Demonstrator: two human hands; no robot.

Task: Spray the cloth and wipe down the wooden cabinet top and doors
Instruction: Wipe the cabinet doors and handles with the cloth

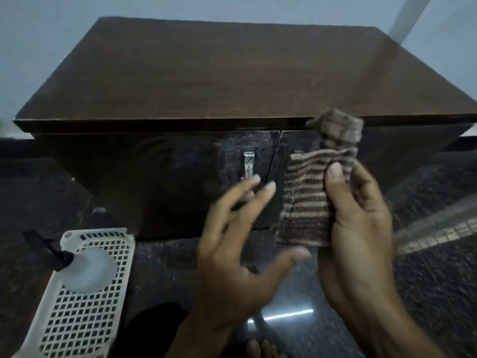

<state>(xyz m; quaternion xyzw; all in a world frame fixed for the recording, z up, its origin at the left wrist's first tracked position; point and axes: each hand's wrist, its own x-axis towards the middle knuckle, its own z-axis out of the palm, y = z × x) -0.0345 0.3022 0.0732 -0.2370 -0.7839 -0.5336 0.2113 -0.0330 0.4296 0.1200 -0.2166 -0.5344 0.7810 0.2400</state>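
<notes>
While right hand [361, 233] pinches striped cloth [307, 200] before cabinet doors [167, 177], left hand [232, 262] hovers beside, fingers [258, 200] spread, seemingly empty.

Speckled dark floor [165, 264]; cabinet [232, 73], white basket [85, 321] standing.

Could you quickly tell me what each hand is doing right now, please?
Left hand: open, fingers spread, holding nothing.
Right hand: holding the striped cloth, thumb pressed on it.
</notes>
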